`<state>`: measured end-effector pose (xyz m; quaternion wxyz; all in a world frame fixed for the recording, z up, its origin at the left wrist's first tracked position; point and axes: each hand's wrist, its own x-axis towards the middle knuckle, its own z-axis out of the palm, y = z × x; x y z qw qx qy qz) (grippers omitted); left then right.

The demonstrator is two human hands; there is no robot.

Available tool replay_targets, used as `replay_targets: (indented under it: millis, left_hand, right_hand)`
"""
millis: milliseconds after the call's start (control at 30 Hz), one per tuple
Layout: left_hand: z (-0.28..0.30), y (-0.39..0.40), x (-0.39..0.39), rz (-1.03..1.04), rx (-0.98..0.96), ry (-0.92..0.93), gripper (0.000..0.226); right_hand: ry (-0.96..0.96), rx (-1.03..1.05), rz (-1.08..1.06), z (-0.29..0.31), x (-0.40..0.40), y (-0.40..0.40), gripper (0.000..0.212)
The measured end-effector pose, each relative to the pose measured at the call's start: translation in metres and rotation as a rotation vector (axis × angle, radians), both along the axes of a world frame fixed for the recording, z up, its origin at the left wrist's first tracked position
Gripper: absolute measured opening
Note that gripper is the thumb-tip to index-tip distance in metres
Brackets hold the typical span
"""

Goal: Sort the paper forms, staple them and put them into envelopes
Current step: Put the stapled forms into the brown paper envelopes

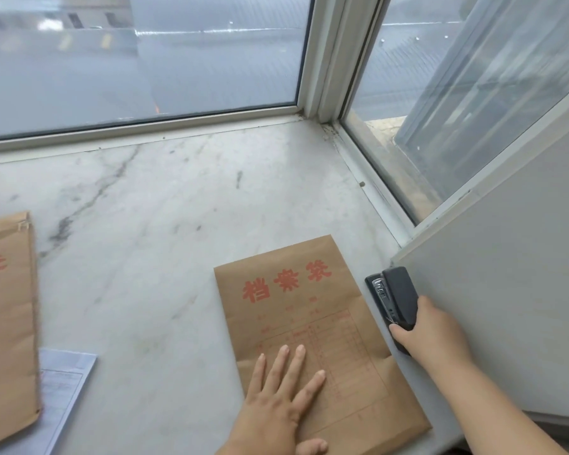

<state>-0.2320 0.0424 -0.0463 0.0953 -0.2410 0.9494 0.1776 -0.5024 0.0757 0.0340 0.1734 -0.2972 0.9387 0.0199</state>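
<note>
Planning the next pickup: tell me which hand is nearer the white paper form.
Left. The left hand lies flat on the middle envelope, right of the form; the right hand grips the stapler farther right.

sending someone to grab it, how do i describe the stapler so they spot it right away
On the marble sill, look at the right end where the grey wall panel begins. The stapler lies against it, right of the brown envelope; the only black thing there.

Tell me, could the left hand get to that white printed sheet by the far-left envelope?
Probably yes: the left hand lies flat on the middle envelope, and only bare marble separates it from the white sheet.
</note>
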Motion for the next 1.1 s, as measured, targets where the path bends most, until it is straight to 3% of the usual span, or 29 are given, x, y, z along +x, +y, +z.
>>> replay_targets:
  millis: [100, 167, 267, 433, 567, 700, 833, 933, 1067, 1100]
  left_hand:
    - [0.009, -0.004, 0.003, 0.007, -0.014, 0.007, 0.108]
    - [0.020, -0.011, 0.019, 0.042, -0.033, 0.069, 0.098]
    - [0.034, -0.017, 0.073, 0.162, -0.054, 0.110, 0.081]
    - [0.041, -0.042, 0.218, 0.444, -0.127, 0.134, 0.068]
    - [0.037, -0.068, 0.337, 0.732, -0.177, 0.141, 0.079]
    - [0.035, -0.083, 0.405, 0.981, -0.053, -0.043, 0.100]
    - [0.025, -0.084, 0.422, 1.205, 0.060, -0.081, 0.121]
    - [0.016, -0.076, 0.427, 1.265, 0.067, -0.004, 0.134]
    - [0.014, -0.073, 0.430, 1.240, 0.073, 0.029, 0.149]
    - [0.014, -0.073, 0.430, 1.240, 0.076, 0.016, 0.151]
  right_hand:
    - [0.009, -0.066, -0.017, 0.009, 0.011, -0.001, 0.074]
    - [0.085, -0.224, 0.047, 0.022, 0.036, -0.007, 0.089]
    - [0.039, -0.441, 0.243, 0.036, 0.114, -0.025, 0.067]
    - [-0.493, -0.434, 0.398, 0.004, 0.274, -0.057, 0.038]
    - [-0.810, -0.275, 0.177, -0.014, 0.374, -0.072, 0.032]
    - [-0.824, -0.318, -0.106, -0.025, 0.422, -0.075, 0.031]
    - [-0.997, -0.384, -0.487, -0.009, 0.448, -0.071, 0.007]
    - [-1.039, -0.412, -0.700, -0.004, 0.472, -0.068, 0.010]
    - [-0.964, -0.456, -0.815, -0.016, 0.498, -0.073, 0.032]
    - [-0.958, -0.442, -0.822, -0.015, 0.501, -0.076, 0.029]
